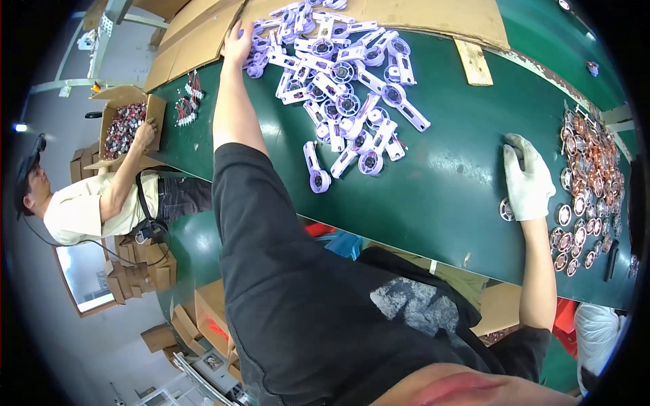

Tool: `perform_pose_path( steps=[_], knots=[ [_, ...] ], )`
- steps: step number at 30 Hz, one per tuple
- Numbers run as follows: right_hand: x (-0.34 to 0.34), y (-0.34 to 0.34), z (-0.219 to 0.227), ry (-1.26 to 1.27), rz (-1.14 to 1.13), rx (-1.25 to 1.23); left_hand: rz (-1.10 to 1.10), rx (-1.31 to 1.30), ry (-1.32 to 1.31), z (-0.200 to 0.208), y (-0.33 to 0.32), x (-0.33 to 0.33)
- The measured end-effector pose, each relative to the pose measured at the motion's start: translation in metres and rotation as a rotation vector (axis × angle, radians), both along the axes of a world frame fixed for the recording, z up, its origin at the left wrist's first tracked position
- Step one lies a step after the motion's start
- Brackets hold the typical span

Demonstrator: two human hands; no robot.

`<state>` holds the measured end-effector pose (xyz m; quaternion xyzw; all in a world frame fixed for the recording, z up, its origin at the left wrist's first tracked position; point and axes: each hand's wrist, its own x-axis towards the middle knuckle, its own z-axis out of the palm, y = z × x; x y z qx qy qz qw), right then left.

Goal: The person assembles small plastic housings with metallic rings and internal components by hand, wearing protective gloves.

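My bare left hand (237,44) stretches to the far left of the table, at the edge of a pile of lavender plastic housings (342,71), each with a round ring end and a straight handle. Its fingers are apart beside the outer pieces; a bit of lavender shows between them, and I cannot make out whether they touch it. In a white glove, my right hand (528,177) rests over the table at the right, fingers loosely bent and apart, no object visible in them. A small round metal part (506,210) lies partly hidden beside its wrist.
Many copper-coloured round parts (588,183) cover the table's right end, near a black bar (611,260). Small wired parts (189,100) lie at the left. Flattened cardboard (433,17) and a wooden piece (473,62) line the far edge. Another person (101,196) handles a filled box (128,125).
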<state>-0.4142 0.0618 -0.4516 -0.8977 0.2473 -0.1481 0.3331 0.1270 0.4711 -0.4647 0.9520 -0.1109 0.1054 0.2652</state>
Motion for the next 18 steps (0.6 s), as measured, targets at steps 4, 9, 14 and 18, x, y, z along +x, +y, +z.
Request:
perform_pose_path(
  steps=[4,9,14,18],
  knots=[
    [0.008,0.006,0.014,0.07,-0.047,0.033,-0.093,0.146,-0.017,-0.012,0.009,0.021],
    [0.009,0.006,0.009,0.129,-0.079,-0.007,-0.128,-0.046,-0.03,-0.032,-0.027,-0.025],
    [0.005,0.003,0.008,0.123,-0.056,-0.003,-0.177,-0.1,-0.006,-0.02,-0.071,-0.101],
    [0.007,0.002,0.007,0.075,-0.001,0.0,-0.193,-0.181,0.002,0.008,-0.075,-0.141]
  ],
)
